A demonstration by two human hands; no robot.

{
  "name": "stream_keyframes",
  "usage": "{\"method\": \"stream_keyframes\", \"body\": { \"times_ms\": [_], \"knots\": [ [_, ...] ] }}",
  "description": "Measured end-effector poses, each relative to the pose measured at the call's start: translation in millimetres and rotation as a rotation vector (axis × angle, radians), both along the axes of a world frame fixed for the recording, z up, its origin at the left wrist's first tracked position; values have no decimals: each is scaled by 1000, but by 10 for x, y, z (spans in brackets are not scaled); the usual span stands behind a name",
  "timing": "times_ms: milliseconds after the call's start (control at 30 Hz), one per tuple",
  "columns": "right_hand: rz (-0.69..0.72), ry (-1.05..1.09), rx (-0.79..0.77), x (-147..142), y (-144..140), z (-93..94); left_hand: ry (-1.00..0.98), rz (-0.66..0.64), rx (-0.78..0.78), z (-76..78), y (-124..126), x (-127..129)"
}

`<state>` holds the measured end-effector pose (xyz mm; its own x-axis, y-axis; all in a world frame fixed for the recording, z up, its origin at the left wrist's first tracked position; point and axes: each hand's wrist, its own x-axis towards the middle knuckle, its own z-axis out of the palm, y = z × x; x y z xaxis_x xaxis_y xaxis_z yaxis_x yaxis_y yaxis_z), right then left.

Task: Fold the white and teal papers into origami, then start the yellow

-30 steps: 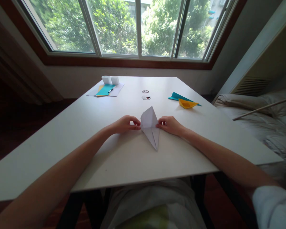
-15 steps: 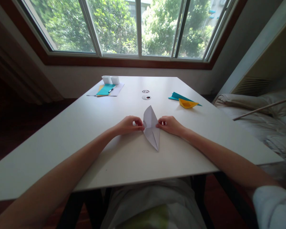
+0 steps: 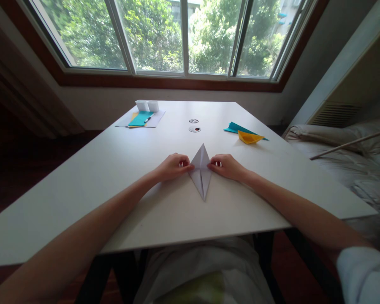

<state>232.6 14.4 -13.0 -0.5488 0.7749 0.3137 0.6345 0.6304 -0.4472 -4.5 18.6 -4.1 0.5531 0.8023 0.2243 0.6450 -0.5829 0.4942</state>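
Note:
Between my hands, a folded white paper [image 3: 201, 173] has the shape of a narrow diamond, one point towards the window and one towards me. A crease or slit runs down the middle of its near half. My left hand [image 3: 175, 166] pinches its left corner between thumb and finger. At the opposite corner, my right hand [image 3: 225, 165] has the paper's edge in a similar pinch. Both hands rest low over the white table [image 3: 164, 211].
To the far right lie a yellow paper boat [image 3: 250, 137] and a folded teal paper [image 3: 240, 127]. Far left are teal paper [image 3: 140, 119], a marker [image 3: 148, 118] and small white boxes [image 3: 147, 105]. Round cable-hole fittings [image 3: 194, 129] sit in the table beyond the paper.
The white paper's far half has gone from a rounded, bulging form to a flat, sharp point. Its near tip has swung slightly left. Both hands have kept their pinch and barely moved.

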Motion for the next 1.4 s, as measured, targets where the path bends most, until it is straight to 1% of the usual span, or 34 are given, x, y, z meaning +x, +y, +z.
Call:
{"method": "stream_keyframes", "body": {
  "times_ms": [67,167,300,433,500,567,667,767,867,967,1067,1267,1400],
  "knots": [
    [1,-1,9,-13,-12,10,-11,-10,39,7,-11,24],
    [-12,-9,23,-42,-27,21,-1,20,81,3,-17,64],
    [-76,-40,36,-68,-24,17,43,84,76,-39,-14,106],
    [-149,-62,30,-77,-14,3,-24,173,53,-77,-32,144],
    [-179,-58,17,-80,-11,-8,-50,196,64,-76,-49,159],
    [-212,-28,7,-83,-7,-21,-18,192,142,-65,-65,167],
    [-231,37,35,-87,0,-40,112,130,301,-51,-79,163],
    [-161,17,118,-86,8,-54,215,67,366,-61,-91,148],
    [-49,-58,163,-80,14,-63,265,40,339,-76,-111,134],
    [28,-105,160,-69,11,-56,287,-1,292,-68,-132,130],
    [62,-147,138,-50,-9,-25,294,-37,231,-46,-145,134],
    [128,-239,64,7,-86,66,379,-15,64,-18,-172,129],
    [139,-286,31,14,-149,104,444,-1,-16,-10,-218,140]
  ]
}}
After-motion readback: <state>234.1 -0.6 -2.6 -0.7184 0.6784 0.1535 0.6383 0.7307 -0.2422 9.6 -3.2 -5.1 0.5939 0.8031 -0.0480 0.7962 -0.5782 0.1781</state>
